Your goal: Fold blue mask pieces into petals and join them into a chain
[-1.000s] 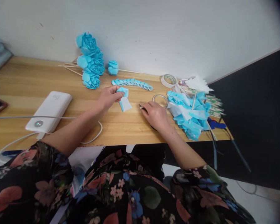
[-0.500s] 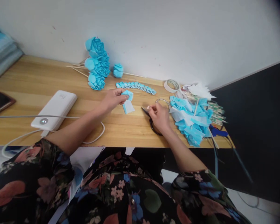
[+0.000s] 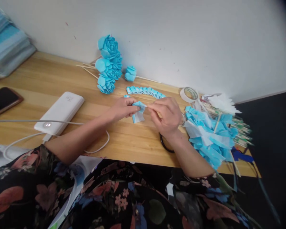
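Observation:
My left hand (image 3: 125, 109) pinches a small folded piece of light-blue and white mask-like fabric (image 3: 139, 105). A similar blue and white piece (image 3: 138, 117) lies on the table just beneath it. My right hand (image 3: 165, 116) is closed, its thumb and fingertips pressing a tiny white strip (image 3: 146, 106), perhaps tape, at the right edge of the fabric. Beyond both hands runs a curved row of folded blue pieces (image 3: 145, 91). Scissors lie partly under my right hand, with a black handle (image 3: 165, 144) showing.
Blue fabric roses (image 3: 109, 65) and a single blue bud (image 3: 130, 73) lie by the wall. On the right are a tape roll (image 3: 189, 94) and heaped blue fabric strips (image 3: 211, 136). A white power bank (image 3: 59, 113), a phone (image 3: 4, 101) and stacked masks (image 3: 9, 47) occupy the left.
My right hand has moved left from over the scissors, bringing the white strip to the fabric in my left hand. The whole view has shifted slightly.

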Demonstrator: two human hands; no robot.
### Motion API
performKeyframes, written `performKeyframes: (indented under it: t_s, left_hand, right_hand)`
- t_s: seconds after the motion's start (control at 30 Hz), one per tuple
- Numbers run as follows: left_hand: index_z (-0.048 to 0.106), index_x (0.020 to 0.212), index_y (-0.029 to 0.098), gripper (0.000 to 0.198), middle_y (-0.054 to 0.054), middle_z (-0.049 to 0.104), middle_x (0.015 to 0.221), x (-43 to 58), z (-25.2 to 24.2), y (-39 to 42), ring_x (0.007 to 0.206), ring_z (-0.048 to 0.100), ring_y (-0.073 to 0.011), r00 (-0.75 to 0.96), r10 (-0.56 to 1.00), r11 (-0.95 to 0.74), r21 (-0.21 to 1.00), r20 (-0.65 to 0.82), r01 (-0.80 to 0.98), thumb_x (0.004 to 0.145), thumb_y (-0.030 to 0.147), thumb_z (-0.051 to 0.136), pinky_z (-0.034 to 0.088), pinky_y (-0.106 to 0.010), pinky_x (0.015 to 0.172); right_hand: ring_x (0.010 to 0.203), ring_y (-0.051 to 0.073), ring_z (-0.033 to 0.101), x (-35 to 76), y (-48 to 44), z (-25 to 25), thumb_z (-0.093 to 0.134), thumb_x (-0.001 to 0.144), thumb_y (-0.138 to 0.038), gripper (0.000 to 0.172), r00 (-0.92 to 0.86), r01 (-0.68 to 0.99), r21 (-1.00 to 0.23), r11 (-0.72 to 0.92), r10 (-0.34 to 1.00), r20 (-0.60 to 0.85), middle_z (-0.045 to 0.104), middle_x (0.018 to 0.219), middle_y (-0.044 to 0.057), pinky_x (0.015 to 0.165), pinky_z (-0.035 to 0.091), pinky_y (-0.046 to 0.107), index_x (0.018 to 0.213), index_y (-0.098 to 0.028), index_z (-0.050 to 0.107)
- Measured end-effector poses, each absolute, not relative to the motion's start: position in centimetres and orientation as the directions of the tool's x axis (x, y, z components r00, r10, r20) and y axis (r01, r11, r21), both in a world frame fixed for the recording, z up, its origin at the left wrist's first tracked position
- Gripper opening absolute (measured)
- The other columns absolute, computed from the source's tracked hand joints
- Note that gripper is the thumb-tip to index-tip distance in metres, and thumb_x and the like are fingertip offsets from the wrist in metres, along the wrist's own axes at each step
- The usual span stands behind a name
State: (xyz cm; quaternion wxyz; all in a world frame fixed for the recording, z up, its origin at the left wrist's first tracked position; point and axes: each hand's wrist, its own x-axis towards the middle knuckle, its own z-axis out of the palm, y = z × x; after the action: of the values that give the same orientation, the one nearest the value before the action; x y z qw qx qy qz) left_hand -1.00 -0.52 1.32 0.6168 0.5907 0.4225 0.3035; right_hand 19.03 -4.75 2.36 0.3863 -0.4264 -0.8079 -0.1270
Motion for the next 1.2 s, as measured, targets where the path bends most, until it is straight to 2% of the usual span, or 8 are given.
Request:
performKeyframes:
  t_s: [0.1, 0.33, 0.43, 0.57, 0.77, 0.97, 1.2]
  left_hand:
    - [0.054, 0.063, 0.019, 0.019, 0.004, 0.051, 0.053, -1.0, 1.3, -0.5, 0.05, 0.043, -0.0073, 0.462, 0.869, 0.136, 0.984, -0.175, 0.117, 0.079, 0.017, 0.064, 0.034, -0.022, 0.051]
    - [0.053, 0.061, 0.019, 0.023, 0.003, 0.052, 0.052, -1.0, 1.5, -0.6, 0.049, 0.044, -0.0072, 0.499, 0.839, 0.178, 0.976, -0.215, 0.122, 0.081, 0.013, 0.062, 0.036, -0.022, 0.051]
    - [0.054, 0.062, 0.019, 0.022, 0.004, 0.052, 0.051, -0.9, 1.8, -0.7, 0.048, 0.045, -0.0075, 0.488, 0.84, 0.193, 0.972, -0.236, 0.137, 0.081, 0.011, 0.061, 0.036, -0.022, 0.05]
    - [0.053, 0.06, 0.019, 0.025, 0.004, 0.051, 0.05, -0.8, 2.0, -0.7, 0.047, 0.045, -0.0072, 0.499, 0.83, 0.212, 0.968, -0.249, 0.131, 0.083, 0.01, 0.06, 0.035, -0.021, 0.049]
    - [0.053, 0.058, 0.018, 0.027, 0.002, 0.053, 0.05, -0.9, 1.7, -0.6, 0.046, 0.045, -0.0067, 0.514, 0.826, 0.207, 0.973, -0.232, 0.106, 0.083, 0.011, 0.061, 0.035, -0.021, 0.048]
    - [0.053, 0.059, 0.018, 0.025, 0.002, 0.053, 0.05, -1.0, 1.7, -0.4, 0.047, 0.045, -0.0073, 0.516, 0.824, 0.22, 0.972, -0.233, 0.086, 0.083, 0.011, 0.061, 0.035, -0.021, 0.048]
    - [0.055, 0.063, 0.018, 0.02, 0.003, 0.054, 0.053, -1.0, 1.2, -0.4, 0.048, 0.046, -0.0065, 0.546, 0.815, 0.225, 0.974, -0.192, 0.006, 0.081, 0.015, 0.063, 0.036, -0.021, 0.05]
  right_hand:
    - [0.083, 0.022, 0.068, 19.0, -3.9, 1.1, 0.055, 0.103, -0.03, 0.021, -0.383, 0.773, -0.147, 0.617, 0.64, 0.666, 0.073, 0.084, 0.006, 0.079, 0.055, 0.043, 0.097, -0.029, 0.075]
    - [0.082, 0.022, 0.068, 19.8, -3.7, 0.0, 0.054, 0.104, -0.033, 0.022, -0.406, 0.748, -0.16, 0.644, 0.635, 0.657, 0.072, 0.083, 0.005, 0.078, 0.056, 0.043, 0.098, -0.031, 0.075]
    - [0.081, 0.022, 0.067, 19.8, -3.8, 0.0, 0.054, 0.104, -0.032, 0.023, -0.422, 0.758, -0.104, 0.644, 0.606, 0.674, 0.073, 0.082, 0.005, 0.076, 0.056, 0.042, 0.097, -0.031, 0.076]
    - [0.078, 0.019, 0.066, 19.7, -3.6, -0.2, 0.057, 0.103, -0.028, 0.021, -0.458, 0.743, 0.008, 0.669, 0.5, 0.735, 0.073, 0.081, 0.003, 0.072, 0.055, 0.038, 0.096, -0.031, 0.077]
    - [0.081, 0.021, 0.065, 19.7, -3.4, -0.5, 0.056, 0.103, -0.032, 0.021, -0.417, 0.773, -0.109, 0.624, 0.631, 0.655, 0.071, 0.083, 0.004, 0.075, 0.053, 0.042, 0.098, -0.031, 0.076]
    - [0.081, 0.02, 0.064, 19.6, -3.5, -0.6, 0.057, 0.103, -0.026, 0.02, -0.446, 0.717, -0.056, 0.694, 0.52, 0.728, 0.073, 0.086, 0.004, 0.073, 0.052, 0.039, 0.102, -0.031, 0.076]
    - [0.083, 0.019, 0.067, 19.5, -3.5, -0.2, 0.057, 0.102, -0.019, 0.021, -0.464, 0.688, -0.086, 0.721, 0.527, 0.712, 0.076, 0.091, 0.004, 0.075, 0.053, 0.038, 0.105, -0.028, 0.076]
